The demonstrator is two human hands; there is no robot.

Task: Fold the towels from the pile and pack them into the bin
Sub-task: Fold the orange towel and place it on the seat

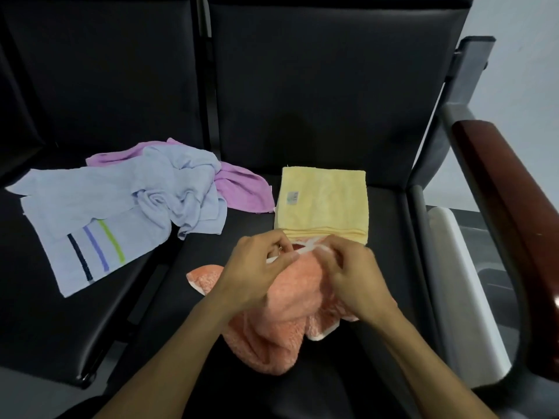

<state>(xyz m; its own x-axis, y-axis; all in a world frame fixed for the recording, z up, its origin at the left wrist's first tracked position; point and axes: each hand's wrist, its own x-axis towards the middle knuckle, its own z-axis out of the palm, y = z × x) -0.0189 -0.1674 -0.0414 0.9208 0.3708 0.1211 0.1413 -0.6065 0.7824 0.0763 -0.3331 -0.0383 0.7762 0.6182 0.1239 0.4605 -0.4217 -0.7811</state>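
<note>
An orange towel (pixel 284 316) with a white edge lies bunched on the black seat in front of me. My left hand (pixel 257 270) pinches its white edge near the top, and my right hand (pixel 351 276) grips the same edge just to the right. Beyond them a yellow towel (pixel 323 204) lies folded flat. On the left seat sits the pile: a crumpled light blue towel (pixel 121 201) with three coloured stripes, over a purple towel (pixel 242 189).
The black seats (pixel 90 313) have tall backrests behind. A brown wooden armrest (pixel 508 213) on a grey metal frame runs along the right. Below it stands a white bin (pixel 459 267), partly hidden by the frame.
</note>
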